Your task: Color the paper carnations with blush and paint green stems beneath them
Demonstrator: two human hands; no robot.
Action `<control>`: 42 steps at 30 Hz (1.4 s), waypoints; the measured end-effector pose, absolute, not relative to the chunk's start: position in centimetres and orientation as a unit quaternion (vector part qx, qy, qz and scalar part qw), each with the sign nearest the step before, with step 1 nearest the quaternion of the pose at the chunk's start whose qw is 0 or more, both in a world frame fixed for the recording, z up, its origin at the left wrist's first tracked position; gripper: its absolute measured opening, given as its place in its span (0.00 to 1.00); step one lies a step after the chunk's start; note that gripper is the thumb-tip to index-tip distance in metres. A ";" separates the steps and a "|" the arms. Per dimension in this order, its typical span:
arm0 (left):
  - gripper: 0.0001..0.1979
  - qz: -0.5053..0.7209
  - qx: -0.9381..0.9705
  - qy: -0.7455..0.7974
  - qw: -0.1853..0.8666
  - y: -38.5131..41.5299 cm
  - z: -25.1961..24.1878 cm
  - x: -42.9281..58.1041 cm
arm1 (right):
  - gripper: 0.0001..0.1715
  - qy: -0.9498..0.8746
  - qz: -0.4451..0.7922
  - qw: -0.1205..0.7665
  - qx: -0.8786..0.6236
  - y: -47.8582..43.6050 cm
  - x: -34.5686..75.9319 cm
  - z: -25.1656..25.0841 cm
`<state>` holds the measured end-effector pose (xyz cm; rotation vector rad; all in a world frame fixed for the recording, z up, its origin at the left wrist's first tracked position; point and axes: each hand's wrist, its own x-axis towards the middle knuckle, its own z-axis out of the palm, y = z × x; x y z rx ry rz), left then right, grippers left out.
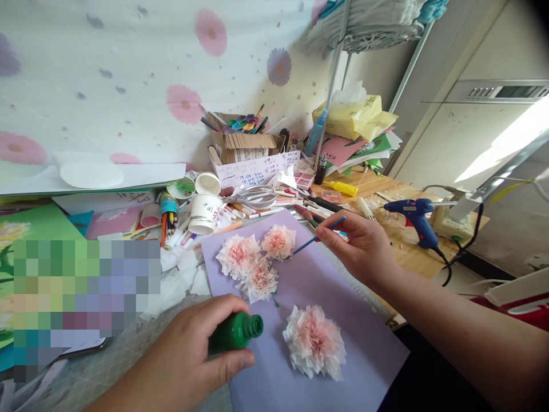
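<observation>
Marking the purple sheet [300, 286] with green appears to be the step in hand; the sheet lies in front of both hands. On it are four paper flowers: a lone flower [315, 342] at the near end and a cluster of three flowers [258, 277] further off. The left hand [195, 335] is clasped round a green bottle [231, 332], tilted almost onto its side, its uncapped mouth over the sheet. The right hand [362, 243] pinches a blue stick [305, 245] between thumb and fingers. Its tip ends just beside the cluster; contact could not be determined. A small green mark [276, 301] shows below the cluster. In my judgement, the next move calls for a level bottle and a light stroke that clears the petals; a drip is the main hazard.

Surroundings, by size: a wooden table [407, 252] at right; a cardboard box [251, 146] behind; a blue glue gun [414, 217] beyond the right hand; scissors [256, 196] and a paper cup [206, 213] among loose markers, which crowd the sheet's far edge and restrict movement there.
</observation>
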<state>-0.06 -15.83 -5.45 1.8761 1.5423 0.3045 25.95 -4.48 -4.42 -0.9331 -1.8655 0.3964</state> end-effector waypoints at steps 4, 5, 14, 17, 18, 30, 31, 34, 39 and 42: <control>0.13 0.123 0.720 0.595 0.336 -15.9 -5.4 0.0 | 0.10 -0.758 0.169 0.498 -0.387 -4.4 26.2 -4.3; 0.13 0.126 0.719 0.596 0.334 -15.9 -5.4 0.0 | 0.10 -0.753 0.173 0.502 -0.387 -4.4 26.3 -4.2; 0.13 0.120 0.721 0.592 0.339 -15.7 -5.6 -0.1 | 0.10 -0.742 0.166 0.508 -0.405 -3.9 27.1 -4.4; 0.13 0.124 0.726 0.587 0.336 -15.7 -5.8 -0.3 | 0.10 -0.759 0.141 0.500 -0.393 -4.1 26.7 -4.3; 0.13 0.122 0.728 0.585 0.336 -15.7 -5.9 -0.3 | 0.11 -0.763 0.130 0.498 -0.391 -4.1 26.6 -4.2; 0.14 0.123 0.724 0.593 0.329 -15.9 -5.5 0.0 | 0.11 -0.780 0.120 0.487 -0.373 -4.7 26.1 -3.8; 0.14 0.119 0.725 0.592 0.329 -15.9 -5.6 -0.1 | 0.11 -0.780 0.124 0.488 -0.371 -4.7 26.1 -3.8; 0.13 0.113 0.728 0.590 0.330 -15.9 -5.7 -0.2 | 0.12 -0.775 0.130 0.496 -0.370 -4.7 26.2 -3.8; 0.13 0.123 0.732 0.584 0.329 -15.9 -5.8 -0.4 | 0.12 -0.759 0.151 0.515 -0.368 -4.4 26.4 -4.0; 0.13 0.123 0.729 0.587 0.330 -15.9 -5.9 -0.4 | 0.11 -0.757 0.160 0.516 -0.369 -4.3 26.3 -4.1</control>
